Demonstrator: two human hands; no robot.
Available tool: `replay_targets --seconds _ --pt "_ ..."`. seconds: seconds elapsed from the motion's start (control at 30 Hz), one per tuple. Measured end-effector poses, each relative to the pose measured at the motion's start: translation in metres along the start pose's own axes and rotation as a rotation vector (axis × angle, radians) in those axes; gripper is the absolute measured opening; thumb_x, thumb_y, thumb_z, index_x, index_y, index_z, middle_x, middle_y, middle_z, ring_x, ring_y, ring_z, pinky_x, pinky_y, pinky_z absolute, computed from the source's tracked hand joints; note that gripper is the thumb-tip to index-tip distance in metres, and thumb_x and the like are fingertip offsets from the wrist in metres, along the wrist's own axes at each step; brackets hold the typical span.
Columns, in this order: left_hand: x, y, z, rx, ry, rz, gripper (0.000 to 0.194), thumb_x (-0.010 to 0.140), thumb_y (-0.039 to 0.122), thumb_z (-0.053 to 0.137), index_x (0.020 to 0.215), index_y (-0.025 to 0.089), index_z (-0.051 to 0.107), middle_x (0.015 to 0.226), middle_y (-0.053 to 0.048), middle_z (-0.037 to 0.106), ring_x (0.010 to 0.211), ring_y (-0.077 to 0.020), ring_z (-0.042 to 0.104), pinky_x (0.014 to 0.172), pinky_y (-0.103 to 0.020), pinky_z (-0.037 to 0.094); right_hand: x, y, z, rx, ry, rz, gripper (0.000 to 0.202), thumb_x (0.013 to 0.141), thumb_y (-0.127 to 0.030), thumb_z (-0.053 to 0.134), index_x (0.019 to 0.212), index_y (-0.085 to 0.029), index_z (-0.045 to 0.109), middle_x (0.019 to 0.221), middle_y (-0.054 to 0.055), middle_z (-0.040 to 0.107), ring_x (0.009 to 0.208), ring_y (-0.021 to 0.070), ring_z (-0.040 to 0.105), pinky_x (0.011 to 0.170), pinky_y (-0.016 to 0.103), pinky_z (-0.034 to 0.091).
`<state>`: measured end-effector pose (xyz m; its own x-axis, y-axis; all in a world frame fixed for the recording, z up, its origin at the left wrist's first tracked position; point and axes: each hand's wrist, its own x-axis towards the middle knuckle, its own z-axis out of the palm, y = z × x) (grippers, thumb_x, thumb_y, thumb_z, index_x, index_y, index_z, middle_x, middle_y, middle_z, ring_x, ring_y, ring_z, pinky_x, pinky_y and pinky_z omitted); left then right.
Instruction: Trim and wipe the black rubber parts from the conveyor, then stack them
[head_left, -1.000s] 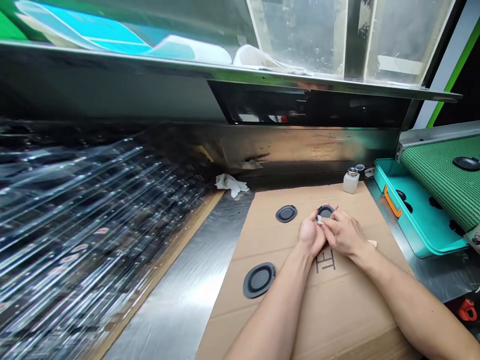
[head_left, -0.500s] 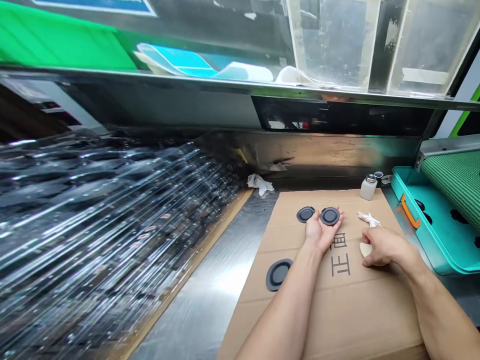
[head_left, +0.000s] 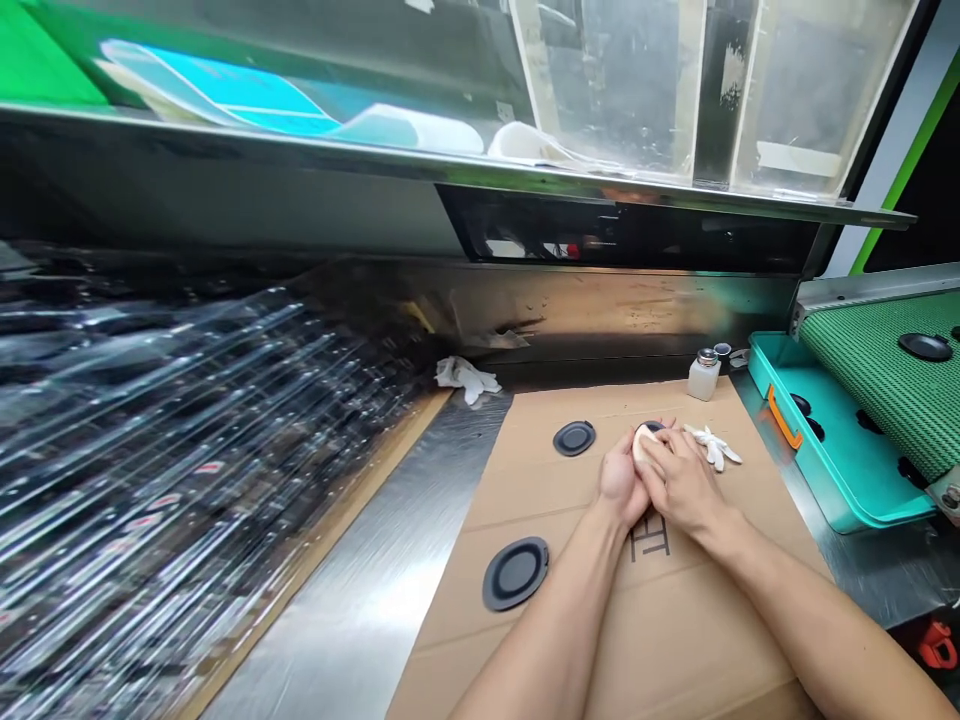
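Observation:
My left hand (head_left: 622,482) is palm up over the cardboard sheet (head_left: 697,630), its fingers curled round a dark grey round disc (head_left: 654,426) that is mostly covered. My right hand (head_left: 686,482) pinches a white pad (head_left: 642,446) and presses it against that disc. Left of my hands, a similar grey disc (head_left: 574,438) lies flat on the cardboard. A larger-looking disc with a ringed middle (head_left: 516,573) rests nearer, beside my left forearm. Just beyond my right hand lies a crumpled white glove (head_left: 716,447).
A small white bottle with a metal cap (head_left: 703,376) stands at the cardboard's far right. A teal bin (head_left: 840,500) holding dark pieces sits right, under a green conveyor belt (head_left: 877,350) carrying discs. Stacked clear trays (head_left: 187,480) fill the left. A metal shelf edge (head_left: 375,165) overhangs the back.
My right hand has lifted the white pad off the cardboard and brought it left onto the disc in my left hand. The view has turned right, showing more conveyor.

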<state>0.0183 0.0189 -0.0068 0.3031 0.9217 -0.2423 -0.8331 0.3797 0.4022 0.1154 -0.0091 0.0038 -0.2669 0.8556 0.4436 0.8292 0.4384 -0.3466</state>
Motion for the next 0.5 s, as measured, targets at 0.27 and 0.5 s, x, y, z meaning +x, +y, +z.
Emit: replay_targets --seconds 0.27,0.5 --pt "-0.003 0.011 0.001 0.092 0.041 0.018 0.040 0.103 0.034 0.034 0.101 0.007 0.065 0.115 -0.022 0.070 0.109 -0.0279 0.069 0.084 -0.038 0.060 0.015 0.054 -0.013 -0.170 0.044 0.279 0.034 0.098 -0.031 0.047 0.124 -0.017 0.064 0.114 0.012 0.065 0.110 0.0257 0.055 0.096 0.033 0.040" --pt "-0.007 0.026 -0.001 -0.054 0.075 0.004 0.049 0.103 0.040 0.028 0.111 0.005 0.062 0.114 -0.024 0.069 0.103 -0.0310 0.071 0.066 -0.033 0.063 0.004 0.040 -0.021 -0.214 -0.151 0.238 0.021 0.091 -0.034 0.055 0.097 -0.020 0.069 0.099 0.008 0.069 0.099 0.0232 0.060 0.085 0.030 0.040"
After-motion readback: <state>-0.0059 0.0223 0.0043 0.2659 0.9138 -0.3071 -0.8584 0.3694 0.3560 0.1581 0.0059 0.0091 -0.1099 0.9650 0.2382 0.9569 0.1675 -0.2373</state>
